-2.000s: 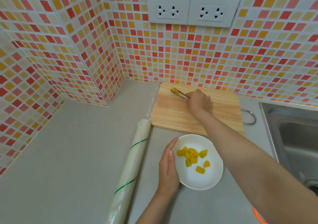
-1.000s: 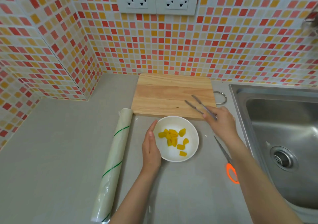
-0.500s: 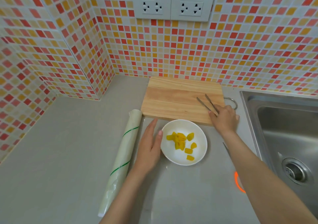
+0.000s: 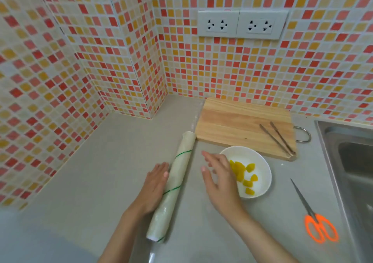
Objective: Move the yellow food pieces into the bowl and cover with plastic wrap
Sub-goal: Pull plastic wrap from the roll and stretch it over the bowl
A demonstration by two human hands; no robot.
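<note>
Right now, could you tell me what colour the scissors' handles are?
Bright orange handles on the metal-bladed scissors, head view.

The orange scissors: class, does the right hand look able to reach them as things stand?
Probably yes: the right hand hovers open left of the bowl, and only bare counter lies before the scissors.

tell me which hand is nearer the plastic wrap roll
Left. The left hand rests against the plastic wrap roll on its left side; the right hand hovers apart, right of it, over the bowl's edge.

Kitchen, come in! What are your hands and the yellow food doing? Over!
Left hand open against plastic wrap roll. Right hand open, empty, beside bowl. Yellow pieces inside, uncovered. Nothing blocking.
</note>
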